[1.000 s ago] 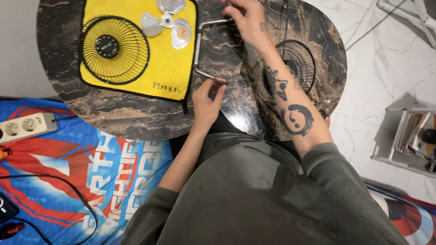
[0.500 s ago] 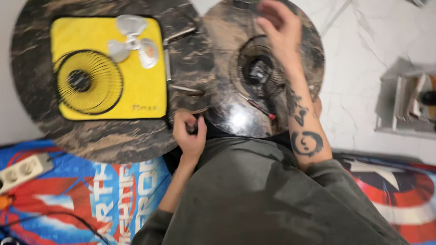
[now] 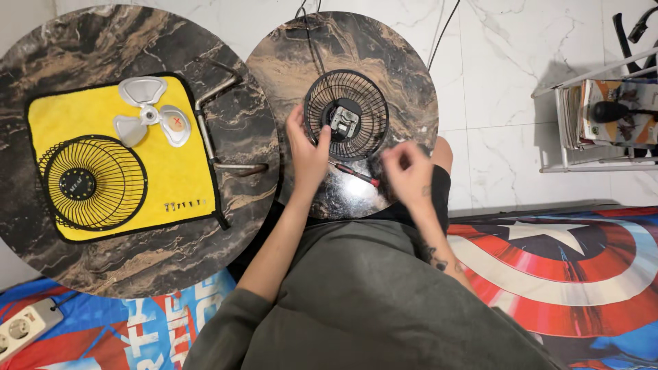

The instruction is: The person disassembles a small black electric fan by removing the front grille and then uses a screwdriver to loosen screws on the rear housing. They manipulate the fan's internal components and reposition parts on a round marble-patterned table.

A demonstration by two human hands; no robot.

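A black rear fan grille (image 3: 363, 92) with a motor block (image 3: 343, 120) at its centre lies on the right round marble table (image 3: 404, 75). My left hand (image 3: 306, 149) grips the grille's left rim, thumb on the wires. My right hand (image 3: 409, 173) hovers blurred over the table's near right edge, fingers curled; whether it holds anything is unclear. A red-and-black screwdriver (image 3: 354, 174) lies between the two hands.
The left round table (image 3: 82, 48) carries a yellow cloth (image 3: 62, 113) with a front grille (image 3: 92, 182), a grey fan blade (image 3: 148, 118) and several small screws (image 3: 184, 204). A bent metal stand (image 3: 214, 130) lies beside the cloth. A wire rack (image 3: 603, 109) stands right; a power strip (image 3: 24, 329) lies lower left.
My left hand rose from the table's near edge to the grille's left rim. My right hand came down off the grille to the near right edge. The view swung right.
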